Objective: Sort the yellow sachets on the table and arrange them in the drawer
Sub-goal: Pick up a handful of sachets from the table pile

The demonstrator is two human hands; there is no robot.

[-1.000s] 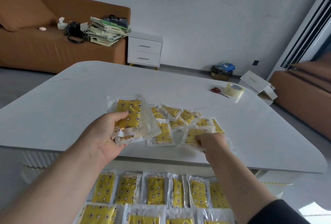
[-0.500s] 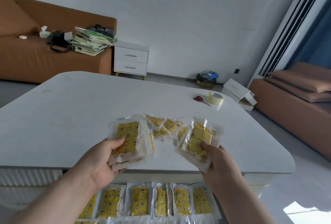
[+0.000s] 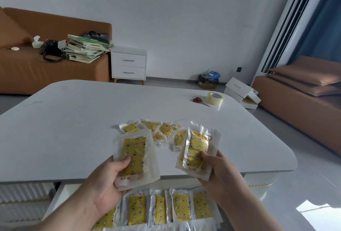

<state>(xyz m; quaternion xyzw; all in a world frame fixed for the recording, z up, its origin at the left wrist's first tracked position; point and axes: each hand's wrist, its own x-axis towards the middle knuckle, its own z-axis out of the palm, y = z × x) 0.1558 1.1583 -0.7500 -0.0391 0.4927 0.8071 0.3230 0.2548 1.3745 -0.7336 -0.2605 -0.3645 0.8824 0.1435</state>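
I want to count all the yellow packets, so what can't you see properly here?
All in the head view.
The stack in the left hand: the top one covers the rest.
The drawer: its rows run off the bottom edge.
The pile on the table: partly behind the sachet in the right hand.
The printed words: too small to read.

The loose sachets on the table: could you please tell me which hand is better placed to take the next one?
Probably the right hand: it holds a thinner bundle beside the loose sachets, while the left hand grips a thick stack.
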